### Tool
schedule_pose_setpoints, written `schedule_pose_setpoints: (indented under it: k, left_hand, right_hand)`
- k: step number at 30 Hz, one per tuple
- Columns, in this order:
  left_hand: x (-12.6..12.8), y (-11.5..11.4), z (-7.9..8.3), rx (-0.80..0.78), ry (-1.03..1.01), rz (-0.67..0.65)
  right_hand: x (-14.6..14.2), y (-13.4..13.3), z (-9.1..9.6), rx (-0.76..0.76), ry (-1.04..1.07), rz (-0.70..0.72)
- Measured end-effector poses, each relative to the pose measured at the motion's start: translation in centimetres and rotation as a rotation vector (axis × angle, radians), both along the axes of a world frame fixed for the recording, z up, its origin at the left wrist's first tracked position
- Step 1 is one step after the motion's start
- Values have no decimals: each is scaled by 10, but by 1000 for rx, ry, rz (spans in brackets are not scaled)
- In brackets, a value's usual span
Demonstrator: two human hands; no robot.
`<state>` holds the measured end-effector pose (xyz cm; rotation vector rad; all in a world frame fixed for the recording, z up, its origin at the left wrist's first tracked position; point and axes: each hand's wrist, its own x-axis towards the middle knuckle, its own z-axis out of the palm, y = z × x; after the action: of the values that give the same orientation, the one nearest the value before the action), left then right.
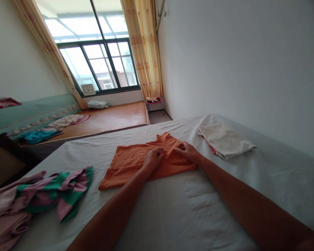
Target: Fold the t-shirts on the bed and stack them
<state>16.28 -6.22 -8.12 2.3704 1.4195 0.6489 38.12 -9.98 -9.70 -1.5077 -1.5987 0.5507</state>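
Observation:
An orange T-shirt (131, 162) lies spread, partly folded, on the white bed sheet (167, 212) in front of me. My left hand (154, 158) is on the middle of the shirt, its fingers curled and closed on the cloth. Closer to the shirt's right end, my right hand (186, 151) pinches the fabric below the neck part. Between the two hands the cloth is puckered. The fingertips are partly hidden in the folds.
A folded cream garment (226, 139) with a red edge lies to the right. Crumpled pink and green clothes (49, 191) are at the left. Beyond the bed are a mat-covered platform (115, 116), a small stool (154, 101) and a window; a white wall (238, 69) bounds the right side.

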Motion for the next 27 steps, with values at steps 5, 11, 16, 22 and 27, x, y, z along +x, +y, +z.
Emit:
schedule_pose_setpoints:
  k: [5,11,16,22,27]
  left_hand:
    - [-7,8,-10,52,-109,42]
    - [-6,14,-13,-10,-101,44]
    - [-10,22,-15,-101,-277,-31]
    - [-20,23,-13,-174,-349,-244]
    - [-23,19,-6,-56,-226,-193]
  right_hand:
    - [-3,1,1,-2,-225,-56]
    - [-4,3,-3,-9,-190,-19]
    - [-1,-2,0,49,24,106]
    - [9,-2,-3,67,-22,177]
    - [12,-5,2,119,-173,13]
